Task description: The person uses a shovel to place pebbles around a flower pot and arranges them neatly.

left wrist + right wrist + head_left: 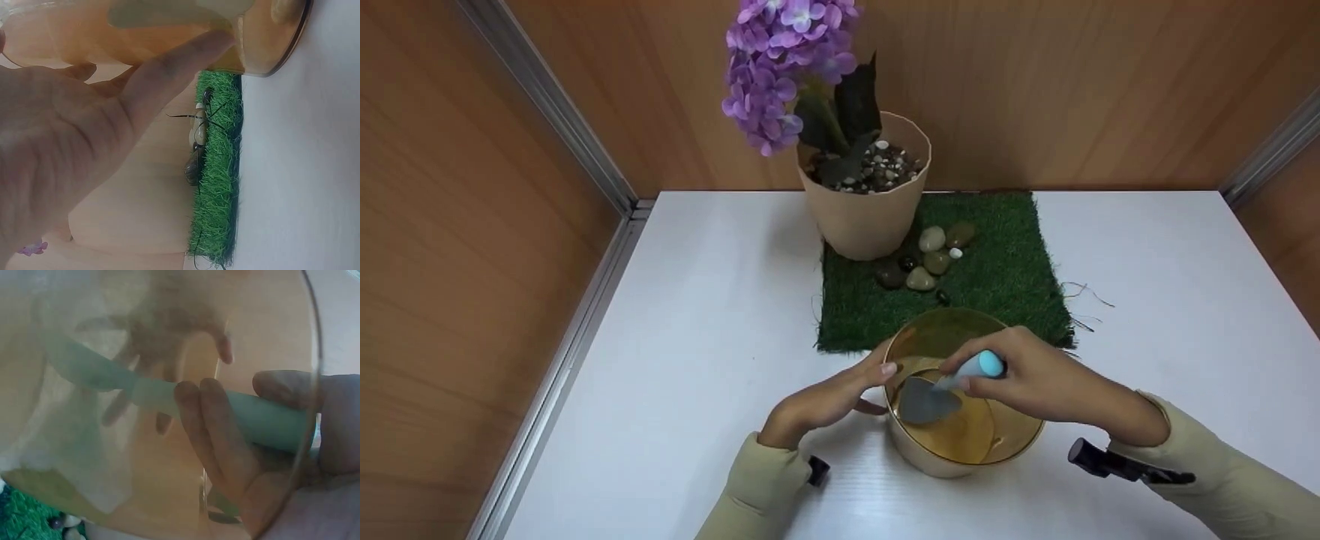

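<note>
A round, see-through amber container stands at the front of the white table. My left hand rests against its left side, thumb near the rim and the other fingers spread along the outer wall. In the left wrist view, a straight finger lies along the amber wall. My right hand reaches over the right rim and grips a small trowel by its light blue handle. The grey blade points left inside the container. Through the wall, the right wrist view shows fingers around the pale handle.
Behind the container lies a square of artificial grass. On it are several smooth stones and a beige pot with dark, speckled soil and a purple flower. Wooden panels enclose the table.
</note>
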Action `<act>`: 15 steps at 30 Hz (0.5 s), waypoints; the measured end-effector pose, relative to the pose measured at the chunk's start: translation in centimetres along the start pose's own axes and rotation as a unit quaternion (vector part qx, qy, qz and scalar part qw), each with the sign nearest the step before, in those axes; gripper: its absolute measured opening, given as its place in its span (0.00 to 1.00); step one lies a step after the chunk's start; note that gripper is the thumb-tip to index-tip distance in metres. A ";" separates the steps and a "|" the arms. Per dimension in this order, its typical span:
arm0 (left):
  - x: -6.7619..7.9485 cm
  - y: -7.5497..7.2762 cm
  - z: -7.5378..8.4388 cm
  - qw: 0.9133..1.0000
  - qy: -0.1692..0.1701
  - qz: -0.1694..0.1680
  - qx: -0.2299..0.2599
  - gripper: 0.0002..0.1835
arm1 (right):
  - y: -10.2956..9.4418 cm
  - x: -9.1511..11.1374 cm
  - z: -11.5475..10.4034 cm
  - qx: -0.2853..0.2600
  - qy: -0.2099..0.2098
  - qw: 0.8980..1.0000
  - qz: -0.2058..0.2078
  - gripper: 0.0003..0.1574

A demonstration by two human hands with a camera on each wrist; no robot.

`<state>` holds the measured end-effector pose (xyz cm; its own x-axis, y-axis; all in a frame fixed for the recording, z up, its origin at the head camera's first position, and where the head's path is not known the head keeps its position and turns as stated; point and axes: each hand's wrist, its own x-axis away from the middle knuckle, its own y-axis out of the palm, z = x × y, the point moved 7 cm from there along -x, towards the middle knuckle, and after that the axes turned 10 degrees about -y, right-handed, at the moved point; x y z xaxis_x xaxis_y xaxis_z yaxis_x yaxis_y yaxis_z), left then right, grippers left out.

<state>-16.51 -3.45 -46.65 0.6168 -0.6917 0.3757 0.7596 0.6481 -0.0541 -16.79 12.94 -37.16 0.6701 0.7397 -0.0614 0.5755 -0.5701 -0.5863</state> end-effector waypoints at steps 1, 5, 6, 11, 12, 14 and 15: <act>0.0 0.0 0.0 1.000 0.000 0.001 0.000 0.30 | 0.1 -0.1 0.0 0.002 0.000 1.000 -0.002 0.11; -0.1 0.0 0.0 1.000 0.003 -0.001 -0.001 0.31 | 0.7 -0.2 0.1 0.009 -0.006 1.000 -0.011 0.11; -0.1 0.0 0.0 1.000 0.005 -0.001 -0.002 0.31 | 0.9 -0.3 0.1 0.011 -0.009 1.000 -0.012 0.11; -0.1 0.0 0.0 1.000 0.007 0.001 -0.003 0.30 | 1.4 -0.6 0.0 0.021 -0.015 1.000 -0.014 0.11; -0.1 0.0 0.0 1.000 0.005 0.002 -0.003 0.30 | 1.5 -0.6 0.0 0.020 -0.013 1.000 -0.014 0.11; -0.1 0.0 0.0 1.000 0.002 0.002 -0.003 0.31 | 1.6 -0.7 0.1 0.017 -0.008 1.000 -0.014 0.11; -0.1 0.0 0.0 1.000 0.001 0.002 -0.003 0.31 | 1.7 -0.7 0.1 0.016 -0.006 1.000 -0.015 0.11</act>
<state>-16.60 -3.40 -46.71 0.6209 -0.6891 0.3738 0.7580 0.6493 -0.0620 -16.36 11.47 -38.16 0.6471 0.7606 -0.0519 0.5807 -0.5359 -0.6129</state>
